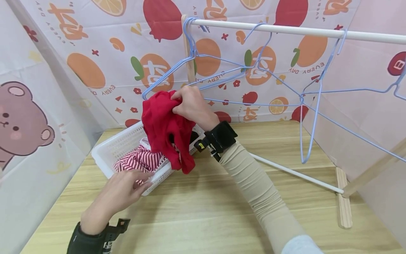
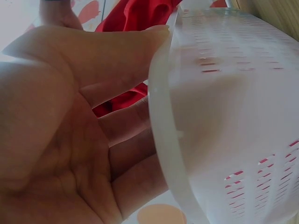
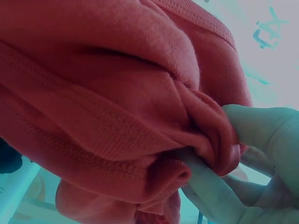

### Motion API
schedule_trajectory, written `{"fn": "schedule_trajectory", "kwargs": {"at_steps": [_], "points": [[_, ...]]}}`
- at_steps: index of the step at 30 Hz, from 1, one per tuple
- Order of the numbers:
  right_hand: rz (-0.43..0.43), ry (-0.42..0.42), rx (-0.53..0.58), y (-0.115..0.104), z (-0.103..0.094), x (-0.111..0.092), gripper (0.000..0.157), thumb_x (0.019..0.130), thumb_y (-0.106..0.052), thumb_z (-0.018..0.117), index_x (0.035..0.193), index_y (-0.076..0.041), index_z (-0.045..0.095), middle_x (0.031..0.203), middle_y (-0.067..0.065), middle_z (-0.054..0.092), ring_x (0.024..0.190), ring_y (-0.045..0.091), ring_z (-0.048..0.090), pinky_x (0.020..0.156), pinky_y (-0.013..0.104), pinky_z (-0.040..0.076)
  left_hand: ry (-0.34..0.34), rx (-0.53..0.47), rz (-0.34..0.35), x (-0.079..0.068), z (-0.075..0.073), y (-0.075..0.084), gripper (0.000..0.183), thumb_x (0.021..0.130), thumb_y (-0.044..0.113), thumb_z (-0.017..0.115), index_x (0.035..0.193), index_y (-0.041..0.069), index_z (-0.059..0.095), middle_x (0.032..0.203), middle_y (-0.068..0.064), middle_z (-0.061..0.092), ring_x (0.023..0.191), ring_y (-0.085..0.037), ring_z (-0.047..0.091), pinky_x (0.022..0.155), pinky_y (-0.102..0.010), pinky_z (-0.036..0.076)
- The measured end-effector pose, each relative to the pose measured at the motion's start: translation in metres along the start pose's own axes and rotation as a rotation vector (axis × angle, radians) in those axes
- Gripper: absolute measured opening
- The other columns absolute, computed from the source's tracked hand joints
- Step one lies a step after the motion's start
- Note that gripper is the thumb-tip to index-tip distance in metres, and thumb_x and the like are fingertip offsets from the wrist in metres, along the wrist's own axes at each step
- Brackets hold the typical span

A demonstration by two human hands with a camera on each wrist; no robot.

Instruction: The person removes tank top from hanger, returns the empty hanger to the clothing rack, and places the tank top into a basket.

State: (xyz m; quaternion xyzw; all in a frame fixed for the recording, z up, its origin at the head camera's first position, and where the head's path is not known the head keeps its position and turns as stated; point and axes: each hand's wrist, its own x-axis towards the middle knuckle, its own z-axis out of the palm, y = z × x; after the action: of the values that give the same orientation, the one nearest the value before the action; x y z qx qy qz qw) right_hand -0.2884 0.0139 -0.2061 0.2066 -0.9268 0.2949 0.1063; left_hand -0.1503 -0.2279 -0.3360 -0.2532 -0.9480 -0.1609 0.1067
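Note:
My right hand (image 1: 193,106) pinches a bunched red garment (image 1: 163,123) and holds it up over the white basket (image 1: 106,151). Ribbed, stitched edges of the red cloth (image 3: 117,112) show in the right wrist view, its folds caught between thumb and fingers. The garment's lower part hangs across the basket's near side. With my left hand (image 1: 127,188) I grip the basket's near rim (image 2: 161,126), the thumb at the rim and the fingers reaching inside. A red-and-white striped garment (image 1: 137,158) lies in the basket. Something dark (image 1: 193,137) shows at its right end, mostly hidden.
Behind and to the right stands a rack with a white rail (image 1: 295,31) and wooden posts. Several blue hangers (image 1: 280,104) hang from it, some bunched at the left end. A low white bar (image 1: 295,173) runs above the wooden table (image 1: 206,218). Printed curtains enclose the table.

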Motion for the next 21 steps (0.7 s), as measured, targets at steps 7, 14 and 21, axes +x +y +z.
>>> {"fn": "schedule_trajectory", "kwargs": {"at_steps": [7,14,21], "points": [[-0.032,0.015,0.011,-0.003,-0.001,0.004,0.034,0.094,-0.017,0.075,0.127,-0.015,0.075,0.126,0.006,0.073,0.114,0.020,0.064,0.091,0.027,0.058,0.012,-0.001,0.014,0.000,0.001,-0.001,0.020,0.086,0.014,0.082,0.105,0.010,0.082,0.063,0.013,0.063,0.055,0.005,0.042,0.051,-0.022,0.036],[-0.038,0.016,0.004,-0.008,-0.001,0.007,0.036,0.094,-0.017,0.074,0.130,-0.015,0.073,0.129,0.006,0.070,0.118,0.019,0.061,0.094,0.027,0.058,0.007,-0.001,0.006,0.000,0.000,0.000,0.019,0.086,0.014,0.082,0.104,0.011,0.083,0.066,0.012,0.067,0.056,0.005,0.046,0.052,-0.022,0.039],[-0.055,0.014,0.007,-0.014,0.002,0.009,0.037,0.095,-0.017,0.073,0.132,-0.014,0.072,0.131,0.007,0.068,0.118,0.020,0.059,0.093,0.027,0.058,-0.001,-0.002,-0.005,0.000,0.000,0.000,0.019,0.085,0.014,0.083,0.104,0.012,0.083,0.069,0.009,0.071,0.058,0.004,0.049,0.052,-0.023,0.040]]}}
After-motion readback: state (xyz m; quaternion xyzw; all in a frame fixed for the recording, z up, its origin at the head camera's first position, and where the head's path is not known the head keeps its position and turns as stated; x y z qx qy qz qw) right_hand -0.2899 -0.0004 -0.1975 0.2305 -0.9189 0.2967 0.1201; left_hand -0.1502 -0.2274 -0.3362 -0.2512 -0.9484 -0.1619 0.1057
